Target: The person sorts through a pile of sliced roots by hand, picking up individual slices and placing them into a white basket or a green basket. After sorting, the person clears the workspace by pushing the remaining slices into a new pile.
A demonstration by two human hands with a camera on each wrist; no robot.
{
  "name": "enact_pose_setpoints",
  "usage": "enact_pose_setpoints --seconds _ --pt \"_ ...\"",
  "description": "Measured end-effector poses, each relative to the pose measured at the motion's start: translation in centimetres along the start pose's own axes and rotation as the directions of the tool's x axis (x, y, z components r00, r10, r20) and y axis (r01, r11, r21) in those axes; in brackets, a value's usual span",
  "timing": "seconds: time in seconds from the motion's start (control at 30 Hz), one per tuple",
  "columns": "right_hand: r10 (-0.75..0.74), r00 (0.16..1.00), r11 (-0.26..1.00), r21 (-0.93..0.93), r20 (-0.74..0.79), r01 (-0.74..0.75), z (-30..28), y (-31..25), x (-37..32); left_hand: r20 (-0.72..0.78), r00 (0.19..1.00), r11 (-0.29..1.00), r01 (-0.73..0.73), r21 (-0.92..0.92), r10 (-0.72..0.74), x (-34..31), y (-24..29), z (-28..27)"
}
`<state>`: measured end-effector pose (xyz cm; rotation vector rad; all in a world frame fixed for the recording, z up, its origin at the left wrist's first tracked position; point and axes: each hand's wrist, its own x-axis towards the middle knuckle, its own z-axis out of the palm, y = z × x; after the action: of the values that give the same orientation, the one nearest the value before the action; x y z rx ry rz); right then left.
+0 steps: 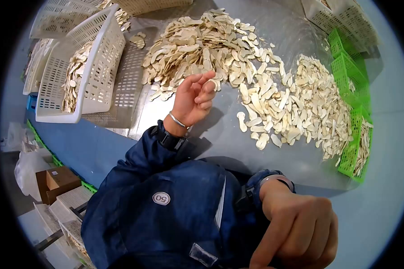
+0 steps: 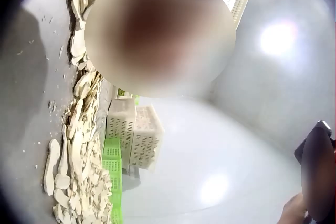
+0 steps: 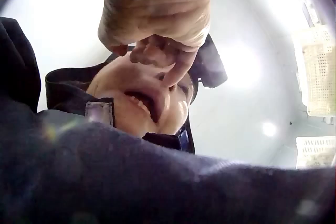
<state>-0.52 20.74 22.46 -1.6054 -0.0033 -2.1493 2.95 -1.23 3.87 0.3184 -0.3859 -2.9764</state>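
Observation:
In the head view, my left hand (image 1: 194,99) is palm up over the near edge of the heap of pale dried slices (image 1: 197,49), its fingers loosely curled and holding nothing. A blurred patch hides most of it in the left wrist view. My right hand (image 1: 300,228) is raised close to the head camera, away from the slices. From the right wrist view, one extended finger of the right hand (image 3: 157,14) touches the face near the nose, while the other fingers are curled. More slices (image 1: 318,103) are spread to the right on the grey table (image 1: 283,163).
White perforated baskets, one holding slices (image 1: 76,74), stand at the left; another white basket (image 1: 345,20) is at the upper right. Green baskets (image 1: 348,78) line the table's right side. A cardboard box (image 1: 60,181) and a plastic bag (image 1: 29,172) lie at the lower left.

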Motion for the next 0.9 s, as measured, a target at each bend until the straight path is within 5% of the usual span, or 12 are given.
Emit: enact_pose_setpoints --seconds 0.13,0.23,0.3,0.43,0.57,0.63,0.73,0.9 --pt "0.074 0.960 0.964 0.227 0.269 -0.138 -2.8 0.6 -0.6 0.050 0.999 1.000 0.018 -0.014 -0.017 0.0 0.0 -0.4" --pt "0.298 0.952 0.954 0.005 -0.071 -0.298 -0.7 1.1 -0.8 0.033 0.999 1.000 -0.004 -0.014 0.004 -0.3 -0.2 -0.4" --pt "0.120 0.920 0.973 0.139 0.372 -0.183 -2.6 2.9 1.2 0.034 0.999 1.000 -0.015 -0.005 0.015 -0.5 -0.2 -0.6" --pt "0.154 0.985 0.888 0.425 0.083 -0.175 0.5 3.2 -2.0 0.097 0.995 1.000 -0.018 0.004 0.017 -0.8 -0.2 -0.6" --pt "0.408 0.911 0.853 0.327 0.066 -0.406 0.7 1.1 -2.2 0.090 0.996 1.000 -0.005 0.012 0.004 -1.2 -0.3 -0.7" --pt "0.390 0.920 0.866 0.326 0.039 -0.380 1.0 0.9 -2.7 0.078 0.997 1.000 -0.009 0.014 0.008 -1.3 -0.5 -0.6" --pt "0.125 0.992 0.878 0.463 0.031 -0.125 1.2 2.8 -3.8 0.082 0.997 0.999 -0.013 0.029 0.011 -1.4 -0.7 -0.3" --pt "0.136 0.991 0.852 0.510 0.007 -0.121 1.5 2.3 -4.5 0.091 0.996 1.000 -0.008 0.025 0.006 -1.3 -1.1 -0.2"
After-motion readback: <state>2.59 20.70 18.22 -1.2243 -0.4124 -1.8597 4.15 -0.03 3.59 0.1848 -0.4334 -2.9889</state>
